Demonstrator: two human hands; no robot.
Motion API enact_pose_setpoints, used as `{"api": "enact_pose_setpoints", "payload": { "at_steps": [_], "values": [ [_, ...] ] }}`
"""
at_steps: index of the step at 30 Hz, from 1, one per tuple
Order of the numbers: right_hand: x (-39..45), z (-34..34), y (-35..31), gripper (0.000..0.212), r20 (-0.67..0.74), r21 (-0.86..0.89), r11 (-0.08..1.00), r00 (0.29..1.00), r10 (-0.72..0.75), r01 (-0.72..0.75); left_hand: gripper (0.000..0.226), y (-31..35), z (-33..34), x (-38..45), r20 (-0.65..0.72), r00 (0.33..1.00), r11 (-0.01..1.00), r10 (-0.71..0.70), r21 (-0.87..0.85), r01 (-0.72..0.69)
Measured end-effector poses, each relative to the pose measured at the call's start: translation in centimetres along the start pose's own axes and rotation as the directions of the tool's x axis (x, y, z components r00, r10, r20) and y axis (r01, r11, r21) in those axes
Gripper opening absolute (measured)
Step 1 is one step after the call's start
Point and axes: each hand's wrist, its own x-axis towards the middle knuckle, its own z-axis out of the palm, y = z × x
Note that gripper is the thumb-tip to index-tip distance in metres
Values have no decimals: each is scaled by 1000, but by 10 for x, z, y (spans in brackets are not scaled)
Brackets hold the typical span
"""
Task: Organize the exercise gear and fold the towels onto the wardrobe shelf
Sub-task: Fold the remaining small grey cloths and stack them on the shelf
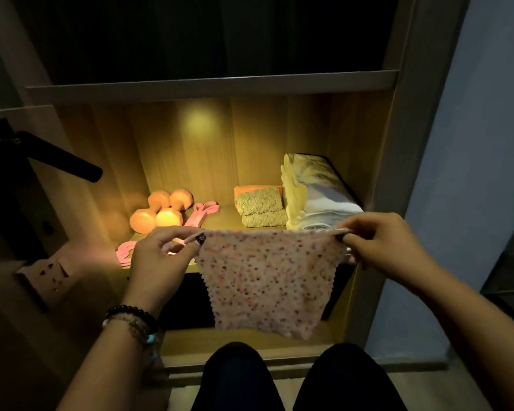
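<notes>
Left hand [163,252]: fingers pinched on top left corner of speckled towel [267,283]; dark bead bracelets at wrist. Right hand [382,241]: fingers pinched on top right corner. Towel: pale pink, nubby, dotted, scalloped edges; stretched taut between hands, hanging in front of shelf [220,219] edge. On shelf, lit wood grain: two orange dumbbells [161,212] at left, smooth, faceted ends; pink flat band [201,216] just beside dumbbells; folded beige terry towels [261,207] right of band, orange layer behind; tall pale folded stack [315,197] against right wall.
</notes>
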Motion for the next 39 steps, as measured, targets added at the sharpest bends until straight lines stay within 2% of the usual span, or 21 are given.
{"api": "enact_pose_setpoints", "payload": {
  "at_steps": [2, 3, 5, 9, 11, 13, 17, 21, 24, 26, 28, 30, 32, 34, 37, 39],
  "values": [
    [-4, -8, -7, 21, 47, 296, 955, 999, 1, -15, 17, 3, -5, -2, 97, 995, 962, -13, -271, 39],
    [-6, -11, -11, 20, 77, 392, 920, 997, -28, -5, 16, 4, -7, -4, 151, 988, 905, -14, -419, 77],
    [-9, -16, -19, 19, 110, 477, 878, 988, -106, 41, 22, 3, -11, -8, 210, 978, 774, 1, -619, 132],
    [-14, -23, -36, 16, 108, 514, 847, 969, -223, 137, 32, 6, -9, -9, 230, 972, 674, 45, -725, 140],
    [-17, -24, -44, 17, 130, 500, 845, 948, -291, 191, 36, 13, -4, -8, 245, 965, 671, 89, -731, 123],
    [-20, -22, -53, 16, 169, 482, 846, 923, -344, 227, 30, 23, 2, -7, 294, 942, 686, 162, -720, 107],
    [-24, -9, -62, 13, 223, 327, 891, 891, -396, 314, 27, 43, 20, -14, 433, 851, 715, 299, -691, 100],
    [-27, 9, -64, 14, 163, 276, 885, 889, -428, 375, 23, 54, 31, -24, 473, 814, 746, 336, -662, 77],
    [-30, 18, -62, 9, 76, 288, 871, 897, -435, 397, 10, 57, 33, -32, 511, 805, 766, 301, -632, 115],
    [-32, 21, -60, 9, 34, 299, 866, 903, -429, 400, 15, 57, 33, -36, 515, 821, 766, 246, -622, 161],
    [-34, 24, -57, 8, 0, 313, 868, 914, -406, 386, 29, 56, 33, -40, 509, 840, 760, 187, -617, 204],
    [-36, 27, -55, 7, -28, 314, 871, 921, -389, 378, 53, 56, 34, -44, 488, 863, 765, 130, -603, 226],
    [-37, 28, -52, 6, -37, 318, 876, 928, -372, 364, 64, 56, 36, -46, 433, 900, 786, 51, -573, 231],
    [-38, 30, -50, 6, -29, 328, 884, 939, -342, 333, 54, 55, 39, -47, 382, 924, 806, -10, -544, 234],
    [-37, 31, -47, 4, -23, 370, 889, 959, -281, 269, 30, 51, 38, -46, 392, 920, 808, -26, -534, 250],
    [-36, 30, -45, 5, -4, 395, 885, 964, -266, 246, 27, 49, 36, -45, 400, 916, 833, -25, -498, 240]
  ]
}}
